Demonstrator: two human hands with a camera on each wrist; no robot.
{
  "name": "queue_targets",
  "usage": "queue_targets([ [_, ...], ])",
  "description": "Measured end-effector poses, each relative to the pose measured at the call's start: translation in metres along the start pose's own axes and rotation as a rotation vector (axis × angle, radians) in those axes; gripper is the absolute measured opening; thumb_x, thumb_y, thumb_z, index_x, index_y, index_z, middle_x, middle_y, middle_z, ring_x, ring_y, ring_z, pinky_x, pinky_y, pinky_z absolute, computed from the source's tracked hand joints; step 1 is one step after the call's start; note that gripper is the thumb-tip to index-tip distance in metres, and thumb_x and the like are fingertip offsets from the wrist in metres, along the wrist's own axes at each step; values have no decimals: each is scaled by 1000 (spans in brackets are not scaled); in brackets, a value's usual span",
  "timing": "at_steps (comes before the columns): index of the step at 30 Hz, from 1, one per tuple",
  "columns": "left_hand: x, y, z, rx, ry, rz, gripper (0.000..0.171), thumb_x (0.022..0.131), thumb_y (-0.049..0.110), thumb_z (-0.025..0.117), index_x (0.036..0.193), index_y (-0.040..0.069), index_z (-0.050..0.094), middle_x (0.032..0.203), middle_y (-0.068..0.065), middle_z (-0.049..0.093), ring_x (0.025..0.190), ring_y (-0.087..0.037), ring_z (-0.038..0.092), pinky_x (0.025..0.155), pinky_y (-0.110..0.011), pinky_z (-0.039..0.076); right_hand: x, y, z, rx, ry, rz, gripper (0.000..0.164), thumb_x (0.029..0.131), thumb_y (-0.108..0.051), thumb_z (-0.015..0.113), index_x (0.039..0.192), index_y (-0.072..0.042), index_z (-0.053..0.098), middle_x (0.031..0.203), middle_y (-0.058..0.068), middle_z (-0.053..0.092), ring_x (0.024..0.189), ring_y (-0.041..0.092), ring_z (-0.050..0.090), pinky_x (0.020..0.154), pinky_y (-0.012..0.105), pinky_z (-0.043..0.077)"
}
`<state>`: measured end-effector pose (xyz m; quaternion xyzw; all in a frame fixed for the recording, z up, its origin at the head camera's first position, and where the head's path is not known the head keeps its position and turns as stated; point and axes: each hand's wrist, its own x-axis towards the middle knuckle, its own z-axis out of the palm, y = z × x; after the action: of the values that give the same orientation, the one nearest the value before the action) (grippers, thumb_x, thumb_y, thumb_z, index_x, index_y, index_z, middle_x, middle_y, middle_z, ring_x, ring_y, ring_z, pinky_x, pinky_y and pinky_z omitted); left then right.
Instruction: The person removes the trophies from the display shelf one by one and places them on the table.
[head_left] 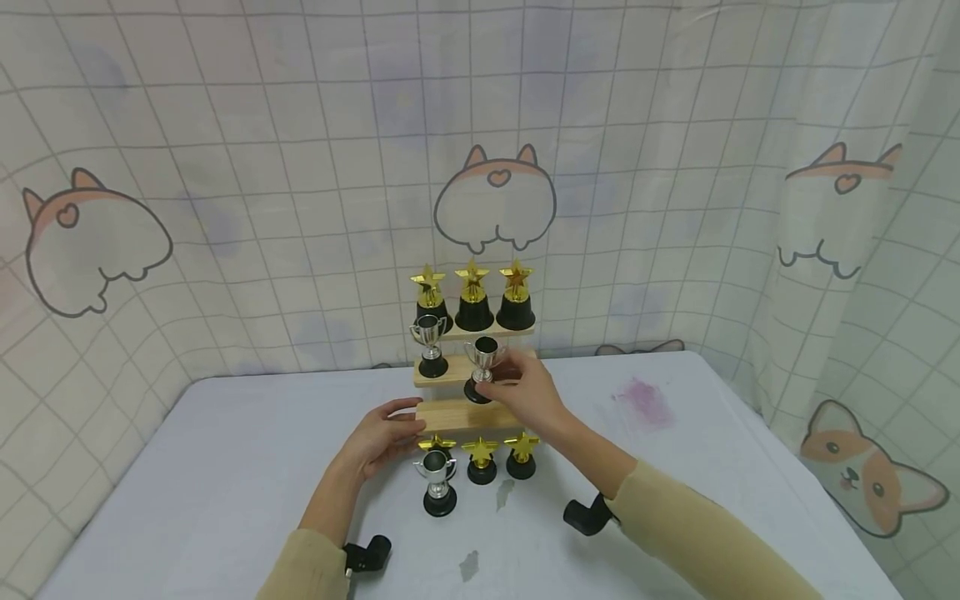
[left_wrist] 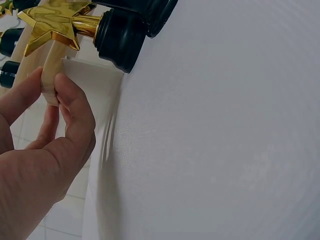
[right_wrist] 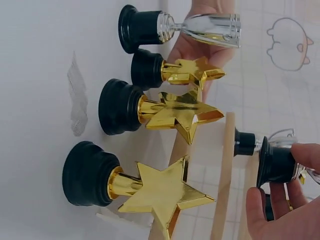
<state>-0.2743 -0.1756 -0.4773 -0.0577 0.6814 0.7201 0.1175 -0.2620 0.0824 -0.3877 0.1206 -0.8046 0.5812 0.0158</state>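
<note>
My right hand (head_left: 536, 396) pinches a small silver trophy cup (head_left: 485, 357) by its lower part, upright in front of the middle plank (head_left: 455, 368) of a wooden stepped stand. In the right wrist view its black base (right_wrist: 276, 162) shows between thumb and fingers. My left hand (head_left: 384, 437) grips the left end of the lowest plank (head_left: 472, 415); the left wrist view shows thumb and fingers on either side of the plank end (left_wrist: 50, 77). Another silver cup (head_left: 430, 340) stands on the middle plank's left. Gold star trophies (head_left: 473, 300) line the top plank.
On the white table (head_left: 247, 483), before the stand, are a silver cup (head_left: 437, 483) and gold star trophies (head_left: 482, 458), one partly hidden behind the cup. Grey marks (head_left: 469, 567) and a pink stain (head_left: 647, 402) show on the cloth. A grid-patterned curtain (head_left: 337, 167) hangs behind.
</note>
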Motion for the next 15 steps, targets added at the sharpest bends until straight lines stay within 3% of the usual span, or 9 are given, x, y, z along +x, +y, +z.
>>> queue_targets([
  [15, -1, 1, -1, -10, -10, -2, 59, 94, 2, 72, 148, 0, 48, 135, -26, 54, 104, -26, 66, 86, -35, 57, -28, 1, -10, 43, -71, -10, 23, 91, -10, 79, 109, -6, 66, 114, 8, 68, 112, 26, 64, 93, 38, 56],
])
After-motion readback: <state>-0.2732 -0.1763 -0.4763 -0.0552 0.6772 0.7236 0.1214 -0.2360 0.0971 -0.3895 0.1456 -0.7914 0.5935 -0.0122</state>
